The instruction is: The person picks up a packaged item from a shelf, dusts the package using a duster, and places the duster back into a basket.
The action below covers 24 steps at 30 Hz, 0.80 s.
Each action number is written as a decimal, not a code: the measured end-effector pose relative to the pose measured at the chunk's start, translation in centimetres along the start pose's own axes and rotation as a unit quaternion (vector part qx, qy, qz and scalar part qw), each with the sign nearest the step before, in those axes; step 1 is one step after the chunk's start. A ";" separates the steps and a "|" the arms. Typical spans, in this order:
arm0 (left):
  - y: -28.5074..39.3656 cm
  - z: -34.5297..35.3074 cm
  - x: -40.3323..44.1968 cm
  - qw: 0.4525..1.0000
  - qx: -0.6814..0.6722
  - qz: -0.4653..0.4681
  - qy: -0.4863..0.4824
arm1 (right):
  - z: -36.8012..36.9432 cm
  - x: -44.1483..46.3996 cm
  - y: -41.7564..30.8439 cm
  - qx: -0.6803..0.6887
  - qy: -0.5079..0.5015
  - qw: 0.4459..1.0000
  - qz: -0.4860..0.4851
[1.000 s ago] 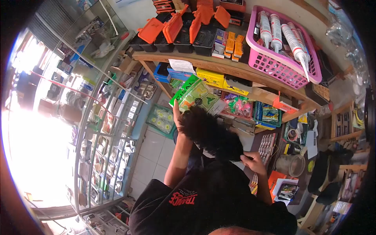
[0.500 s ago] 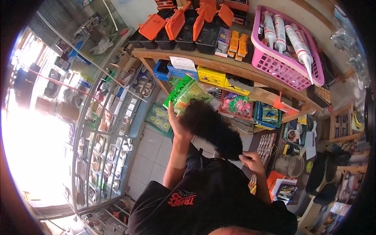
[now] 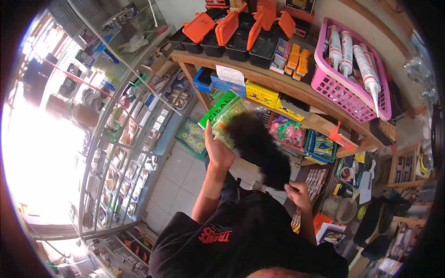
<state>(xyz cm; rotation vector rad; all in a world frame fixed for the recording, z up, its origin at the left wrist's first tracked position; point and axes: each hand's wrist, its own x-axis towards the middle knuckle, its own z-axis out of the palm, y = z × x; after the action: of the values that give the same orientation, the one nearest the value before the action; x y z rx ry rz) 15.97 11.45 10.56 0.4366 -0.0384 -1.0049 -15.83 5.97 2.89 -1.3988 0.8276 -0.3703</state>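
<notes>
A green and clear packet (image 3: 222, 113) with the letters "CISAL" is gripped at its lower left by my left hand (image 3: 219, 150), the thumb lying along its edge. The dark fluffy duster (image 3: 259, 146) covers the packet's right side and hangs across the middle of the view. At the duster's lower right end, my right hand (image 3: 297, 192) is closed around it; the handle itself is hidden. Just behind the packet is the lower shelf with yellow boxes (image 3: 262, 94).
Black bins with orange lids (image 3: 227, 28) and a pink basket (image 3: 352, 90) of white tubes stand on the wooden shelf top (image 3: 259, 74). A glass display case (image 3: 139, 120) lines the left. A green basket (image 3: 191, 137) rests low beside it.
The view has shifted, so the shelf and bins sit further right and lower. The duster has swung, its upper end now a little further right over the packet. Both hands keep their hold.
</notes>
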 end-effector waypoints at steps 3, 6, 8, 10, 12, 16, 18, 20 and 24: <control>0.5 -0.6 -0.1 1.000 -0.013 -0.011 0.025 | 0.1 0.2 -2.1 -0.011 0.002 1.000 -0.012; 0.5 0.9 -0.6 1.000 -0.009 -0.004 -0.010 | -0.1 -0.1 -1.9 0.002 0.003 1.000 0.006; 0.4 0.0 -0.3 1.000 0.010 0.009 0.006 | -0.2 -0.2 -2.3 -0.014 -0.002 1.000 -0.003; 0.7 -0.4 -0.5 0.999 0.036 0.020 0.024 | 0.0 -0.4 -3.3 -0.049 -0.005 0.998 -0.038; 0.3 1.4 -1.1 1.000 0.026 -0.006 0.011 | -0.6 -0.4 -1.9 -0.024 0.001 0.999 -0.028; 0.1 1.3 -0.7 0.998 -0.052 -0.029 -0.034 | -1.4 -0.9 -1.5 -0.091 -0.046 0.994 -0.033; 0.4 -2.3 0.3 0.985 -0.130 -0.058 -0.094 | -1.2 -0.9 -1.4 -0.053 -0.029 0.997 -0.037; 0.0 3.3 -1.2 1.000 -0.003 -0.009 0.009 | -0.9 -1.1 -1.3 -0.038 -0.016 0.999 -0.026; 0.1 -1.7 1.4 0.967 -0.133 -0.043 -0.212 | 0.1 -1.1 -2.3 -0.046 0.001 0.998 -0.037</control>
<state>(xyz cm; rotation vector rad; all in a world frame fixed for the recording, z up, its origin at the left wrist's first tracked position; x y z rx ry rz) 17.25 10.93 8.80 -0.0284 -0.2664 -1.1573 -15.97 6.38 5.45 -1.5188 0.8044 -0.3952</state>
